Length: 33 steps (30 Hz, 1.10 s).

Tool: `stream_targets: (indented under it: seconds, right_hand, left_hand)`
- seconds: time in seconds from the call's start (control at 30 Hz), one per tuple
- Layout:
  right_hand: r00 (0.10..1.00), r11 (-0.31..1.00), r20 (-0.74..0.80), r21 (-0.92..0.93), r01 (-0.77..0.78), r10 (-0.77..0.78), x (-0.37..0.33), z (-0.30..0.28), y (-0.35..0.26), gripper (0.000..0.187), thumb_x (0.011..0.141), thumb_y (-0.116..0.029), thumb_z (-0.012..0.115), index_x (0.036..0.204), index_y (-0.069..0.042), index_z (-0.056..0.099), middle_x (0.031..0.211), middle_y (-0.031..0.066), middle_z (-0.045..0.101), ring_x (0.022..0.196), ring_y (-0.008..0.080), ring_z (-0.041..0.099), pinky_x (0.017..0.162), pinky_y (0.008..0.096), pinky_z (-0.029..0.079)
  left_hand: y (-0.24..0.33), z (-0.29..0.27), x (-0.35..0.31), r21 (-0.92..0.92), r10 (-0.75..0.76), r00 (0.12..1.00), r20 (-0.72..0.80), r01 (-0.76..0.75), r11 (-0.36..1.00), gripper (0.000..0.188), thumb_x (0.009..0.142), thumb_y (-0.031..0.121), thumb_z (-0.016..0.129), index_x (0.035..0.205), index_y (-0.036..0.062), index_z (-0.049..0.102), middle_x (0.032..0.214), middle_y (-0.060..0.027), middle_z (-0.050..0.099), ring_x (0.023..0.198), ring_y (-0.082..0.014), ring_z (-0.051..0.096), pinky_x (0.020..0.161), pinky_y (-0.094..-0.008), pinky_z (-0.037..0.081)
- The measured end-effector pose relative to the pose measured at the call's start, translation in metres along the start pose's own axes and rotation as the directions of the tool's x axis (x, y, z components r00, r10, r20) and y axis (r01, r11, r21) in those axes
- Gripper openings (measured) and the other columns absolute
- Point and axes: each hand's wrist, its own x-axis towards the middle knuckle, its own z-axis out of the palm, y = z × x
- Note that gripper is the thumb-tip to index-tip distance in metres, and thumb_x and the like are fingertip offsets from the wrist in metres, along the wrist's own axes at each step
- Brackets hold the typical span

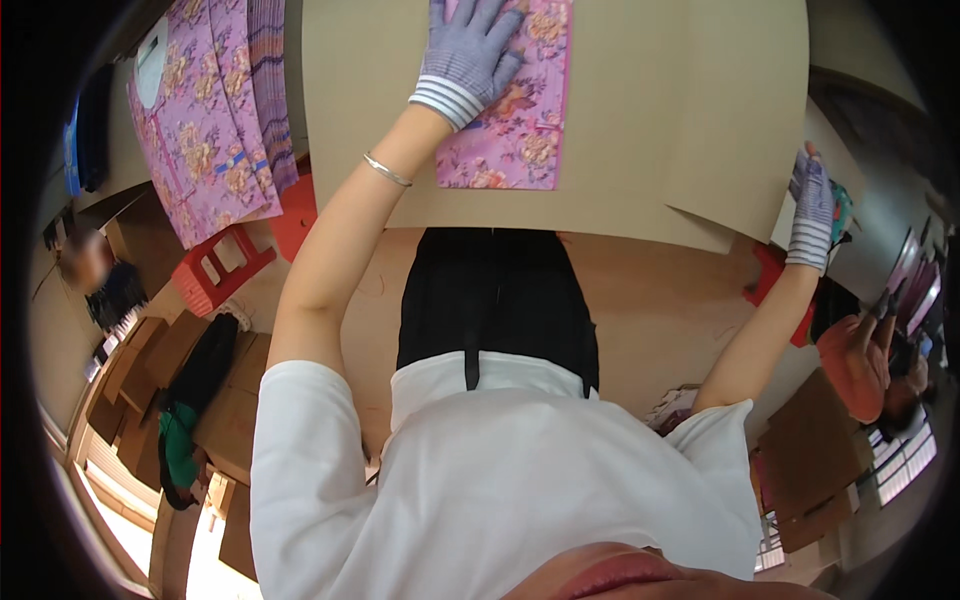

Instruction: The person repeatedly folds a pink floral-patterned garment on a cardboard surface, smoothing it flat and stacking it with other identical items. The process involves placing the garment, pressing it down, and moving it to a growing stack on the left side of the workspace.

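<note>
My left hand [468,55], in a grey-purple knit glove with a striped cuff, lies flat with fingers spread on a folded pink floral cloth [500,160]. The cloth rests on a large tan board [640,120] that covers the tabletop before me. Far to the right, my right hand [815,205], gloved alike with a bare fingertip showing, reaches past the board's edge. Its fingers look bent together beside a teal object [843,208], mostly hidden behind the hand; whatever they hold is too small to name.
A stack of pink floral folded pieces [205,130] stands at the left. Red plastic stools [225,268] sit below it. Cardboard boxes [225,425] and a person in green [180,450] are at lower left. Another person [860,365] is at the right. The board's near corner [700,228] lifts slightly.
</note>
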Motion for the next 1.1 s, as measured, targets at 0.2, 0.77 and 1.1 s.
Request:
stream_targets:
  seconds: [0.2,0.77,1.1]
  right_hand:
    - [0.844,0.621,0.497,0.731,-0.283,-0.200,-0.003,-0.022,-0.002,0.058,0.105,-0.040,0.041,0.141,0.004,0.046,0.126,0.0168,0.062,0.116,0.0242,0.059,0.106,0.0334,0.041]
    - [0.769,0.525,0.075,-0.687,0.502,-0.635,-0.008,0.242,-0.047,0.059,0.078,-0.047,0.074,0.128,-0.017,0.062,0.150,0.0140,0.043,0.130,0.0409,0.044,0.098,0.0552,0.043]
    - [0.772,0.512,0.108,-0.690,0.512,-0.626,-0.011,0.249,-0.064,0.053,0.077,-0.035,0.068,0.124,-0.011,0.062,0.142,0.0156,0.051,0.130,0.0513,0.038,0.107,0.0575,0.034]
  left_hand:
    - [-0.003,0.009,-0.029,0.087,0.066,0.994,0.088,-0.074,0.993,0.052,0.088,0.031,0.056,0.136,0.0098,0.052,0.154,-0.0103,0.038,0.138,-0.0415,0.036,0.107,-0.0700,0.021]
    - [0.005,0.002,-0.030,0.020,-0.027,0.990,0.138,0.024,1.000,0.056,0.087,0.031,0.060,0.140,0.0136,0.051,0.155,-0.0084,0.037,0.141,-0.0401,0.033,0.108,-0.0707,0.020]
    - [0.006,-0.005,-0.025,-0.049,0.010,0.986,0.166,-0.002,0.999,0.056,0.077,0.031,0.062,0.131,0.0180,0.057,0.150,-0.0189,0.037,0.139,-0.0474,0.030,0.105,-0.0772,0.018]
